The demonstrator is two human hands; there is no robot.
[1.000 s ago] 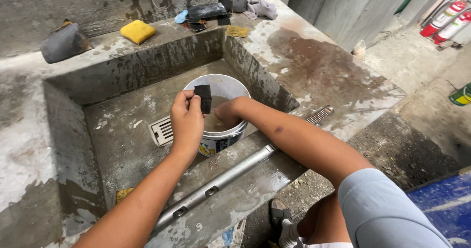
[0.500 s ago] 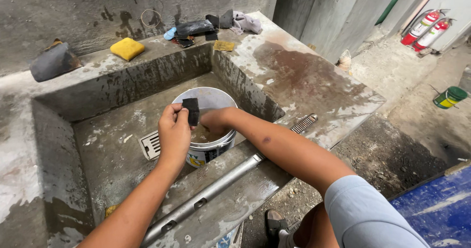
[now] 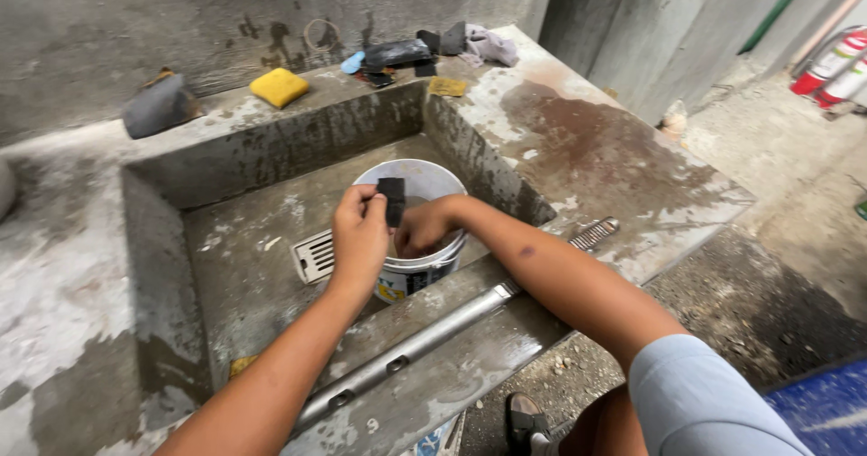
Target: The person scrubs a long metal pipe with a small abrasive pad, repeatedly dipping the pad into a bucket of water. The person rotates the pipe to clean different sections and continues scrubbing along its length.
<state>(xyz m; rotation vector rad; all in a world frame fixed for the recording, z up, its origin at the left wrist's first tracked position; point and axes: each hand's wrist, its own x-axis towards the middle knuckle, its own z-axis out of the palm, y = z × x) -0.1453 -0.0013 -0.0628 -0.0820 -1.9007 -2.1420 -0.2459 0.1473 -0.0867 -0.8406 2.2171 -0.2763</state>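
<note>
Head view: my hands over the white plastic bucket (image 3: 424,230) in the grey concrete sink (image 3: 244,266).
My left hand (image 3: 359,235) pinches a small black rectangular pad (image 3: 392,200); my right hand (image 3: 423,228) dips inside, grip hidden.

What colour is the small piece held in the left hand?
Black; the small piece, pinched by the left hand, shows in the head view.

Lighting: even, soft daylight, brighter at far right. Shadows: faint, deepest inside the concrete basin (image 3: 163,266). Glare: mild sheen on wet ledge. Focus: sharp centre; slight wide-angle stretch at edges.
</note>
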